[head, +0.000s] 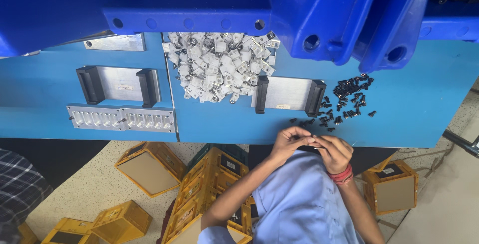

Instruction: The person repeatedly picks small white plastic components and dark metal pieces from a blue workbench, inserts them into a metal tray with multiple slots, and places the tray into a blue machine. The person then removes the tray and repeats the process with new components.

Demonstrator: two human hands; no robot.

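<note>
Here, both hands pinch a small part.

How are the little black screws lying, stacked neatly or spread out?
Spread out. The black screws lie loose on the blue table, in one dense cluster with strays trailing toward its near edge.

Yellow crates lie on the speckled floor, blue bins above the blue table.
</note>
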